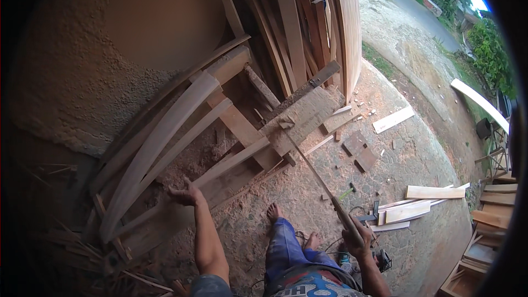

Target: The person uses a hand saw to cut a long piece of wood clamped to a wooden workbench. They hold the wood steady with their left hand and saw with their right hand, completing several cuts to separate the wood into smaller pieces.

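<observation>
Shirt (319,287) is filling six o'clock. Right hand (358,240) (five o'clock) is clutching a tool (341,210); loosely spread left hand (186,194) is perhaps risking plank (234,161) slippage.

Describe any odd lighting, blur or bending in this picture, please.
Head view: black rims the picture; the wall is dim, with a blurred round patch; the sky at upper right glares; tall boards look bowed, perhaps by the lens; the right hand and long tool show fairly clearly.

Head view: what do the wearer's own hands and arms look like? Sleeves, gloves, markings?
Bare left hand and bare right hand, no gloves. Both forearms uncovered, no cables or markings discernible. Dark grey-blue fabric sleeve near the left elbow; right sleeve not visible.
</observation>
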Demonstrator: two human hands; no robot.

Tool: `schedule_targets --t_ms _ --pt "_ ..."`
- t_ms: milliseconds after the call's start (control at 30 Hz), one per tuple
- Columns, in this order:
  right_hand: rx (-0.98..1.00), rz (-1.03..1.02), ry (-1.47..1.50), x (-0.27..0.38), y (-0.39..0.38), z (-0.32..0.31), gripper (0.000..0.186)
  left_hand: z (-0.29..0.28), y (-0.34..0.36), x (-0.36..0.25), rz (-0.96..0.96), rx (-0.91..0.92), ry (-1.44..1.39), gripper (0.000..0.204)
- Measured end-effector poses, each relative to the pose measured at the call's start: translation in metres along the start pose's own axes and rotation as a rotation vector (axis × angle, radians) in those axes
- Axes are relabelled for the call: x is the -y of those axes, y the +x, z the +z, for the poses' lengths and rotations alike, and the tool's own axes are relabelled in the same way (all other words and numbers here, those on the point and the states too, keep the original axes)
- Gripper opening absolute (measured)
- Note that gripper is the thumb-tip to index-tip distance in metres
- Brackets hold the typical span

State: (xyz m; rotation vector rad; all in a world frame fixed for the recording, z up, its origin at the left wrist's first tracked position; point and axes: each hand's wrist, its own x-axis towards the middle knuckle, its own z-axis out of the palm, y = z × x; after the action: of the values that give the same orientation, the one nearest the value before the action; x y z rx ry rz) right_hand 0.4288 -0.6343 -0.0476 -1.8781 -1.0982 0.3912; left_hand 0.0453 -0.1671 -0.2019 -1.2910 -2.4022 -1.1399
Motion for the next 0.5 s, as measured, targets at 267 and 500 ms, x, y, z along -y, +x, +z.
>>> schedule_targets --t_ms 267,500 --pt "-0.047 0.193 0.014 0.036 0.014 -0.028 0.055 0.033 0.139 0.165 -1.359 0.461 -1.205 0.068" --pt "0.007 0.206 0.042 0.037 0.047 0.017 0.052 -0.039 0.132 0.115 -1.407 0.036 -1.221 0.047"
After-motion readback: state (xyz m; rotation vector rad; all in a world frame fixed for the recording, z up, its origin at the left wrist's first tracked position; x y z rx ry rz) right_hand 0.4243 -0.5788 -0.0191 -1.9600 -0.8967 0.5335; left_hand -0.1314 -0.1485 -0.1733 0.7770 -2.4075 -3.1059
